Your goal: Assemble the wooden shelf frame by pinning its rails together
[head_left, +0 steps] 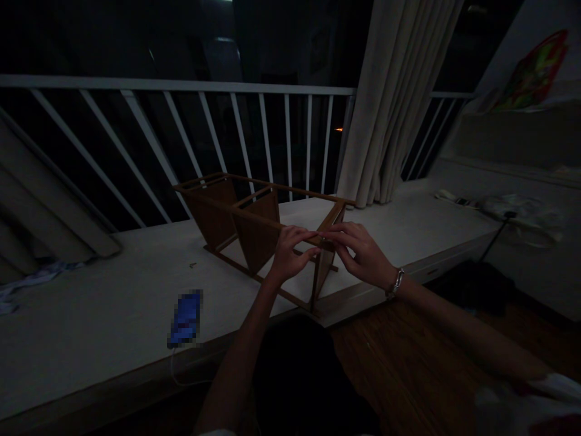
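Observation:
A brown wooden shelf rack [258, 218] lies on its side on the pale window ledge, its slim rails framing several panels. At its near right corner, my left hand [290, 251] is closed around the upper rail, fingers over the top and thumb lower down. Meeting it from the right, my right hand [356, 248] has its fingertips pressed together at the same corner, almost touching the left fingertips. Anything small between those right fingertips is too dark to make out. A metal bracelet [396, 283] circles the right wrist.
A blurred-out blue-screened device [186, 319] with a white cable lies on the ledge [136, 284], left of the rack. Behind stands a white railing [195, 85] before a dark window. Curtains [385, 103] hang at both sides. A plastic bag [521, 212] sits at right, above wooden floor [394, 357].

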`<state>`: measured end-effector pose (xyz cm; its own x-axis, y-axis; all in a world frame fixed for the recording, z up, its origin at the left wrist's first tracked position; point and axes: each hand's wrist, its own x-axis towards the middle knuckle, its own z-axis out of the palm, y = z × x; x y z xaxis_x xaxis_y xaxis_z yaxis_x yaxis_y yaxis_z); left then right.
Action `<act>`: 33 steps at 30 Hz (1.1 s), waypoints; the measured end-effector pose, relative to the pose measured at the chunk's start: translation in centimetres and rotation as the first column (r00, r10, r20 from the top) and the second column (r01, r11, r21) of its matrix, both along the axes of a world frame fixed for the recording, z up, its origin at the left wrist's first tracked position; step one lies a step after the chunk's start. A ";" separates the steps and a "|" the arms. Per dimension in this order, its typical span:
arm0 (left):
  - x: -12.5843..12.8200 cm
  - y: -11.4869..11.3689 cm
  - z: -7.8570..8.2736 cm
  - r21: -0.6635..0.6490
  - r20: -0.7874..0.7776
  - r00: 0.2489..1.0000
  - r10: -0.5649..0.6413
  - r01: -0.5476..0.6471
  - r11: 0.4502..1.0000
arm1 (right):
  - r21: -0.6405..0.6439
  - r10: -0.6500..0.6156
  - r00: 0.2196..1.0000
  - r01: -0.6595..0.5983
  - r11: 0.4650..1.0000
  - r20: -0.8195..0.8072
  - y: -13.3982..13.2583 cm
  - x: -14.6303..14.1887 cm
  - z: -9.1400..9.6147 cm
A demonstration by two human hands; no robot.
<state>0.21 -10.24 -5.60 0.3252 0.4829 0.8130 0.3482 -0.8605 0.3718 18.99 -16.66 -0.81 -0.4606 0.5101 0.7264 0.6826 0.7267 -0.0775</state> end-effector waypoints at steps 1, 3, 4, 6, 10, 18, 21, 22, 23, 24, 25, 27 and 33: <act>0.0 0.0 0.0 -0.002 -0.003 1.000 0.002 -0.002 1.000 | 0.011 -0.006 1.000 0.005 1.000 0.005 0.2 0.1 -0.1; 0.0 0.1 0.0 -0.003 -0.002 1.000 0.006 -0.006 1.000 | 0.029 -0.040 0.999 0.039 0.999 0.014 0.6 0.3 -0.1; 0.0 0.1 -0.1 -0.004 -0.002 1.000 0.006 -0.006 1.000 | 0.035 -0.064 0.998 0.063 0.997 0.020 0.7 0.3 -0.1; 0.0 0.2 -0.1 -0.004 0.001 1.000 0.007 -0.007 1.000 | 0.050 -0.107 0.994 0.105 0.993 0.038 0.9 0.3 0.0; -0.1 0.1 0.0 -0.006 0.006 1.000 0.009 -0.009 1.000 | 0.100 -0.156 0.984 0.147 0.984 0.087 1.1 0.2 0.4; -0.1 0.1 0.0 -0.021 -0.014 1.000 0.002 -0.002 1.000 | 0.033 -0.098 0.994 0.097 0.995 0.047 1.5 0.3 0.6; 0.0 0.1 -0.1 -0.019 -0.001 1.000 0.004 -0.004 1.000 | 0.019 -0.034 0.999 0.034 0.999 0.001 1.9 0.3 0.6; 0.0 0.1 -0.2 -0.016 0.011 1.000 0.005 -0.005 1.000 | 0.016 -0.011 1.000 0.012 1.000 -0.004 2.0 0.2 0.7; 0.0 0.1 -0.3 -0.014 0.023 1.000 0.004 -0.004 1.000 | 0.016 0.013 1.000 -0.012 1.000 -0.001 2.2 0.2 0.7; 0.0 0.1 -0.3 -0.013 0.031 1.000 0.004 -0.004 1.000 | 0.015 0.035 0.999 -0.035 0.999 0.009 2.4 0.3 0.8; 0.0 0.1 -0.3 -0.014 0.035 0.999 0.005 -0.004 1.000 | 0.014 0.053 0.998 -0.053 0.998 0.023 2.5 0.3 0.8; 0.0 0.0 -0.2 -0.021 0.024 1.000 0.008 -0.007 1.000 | 0.004 0.076 0.996 -0.076 0.997 0.056 2.8 0.4 0.9; -0.1 -0.1 -0.1 -0.022 -0.002 1.000 0.012 -0.012 1.000 | -0.026 0.085 0.994 -0.084 0.996 0.065 3.3 0.7 1.1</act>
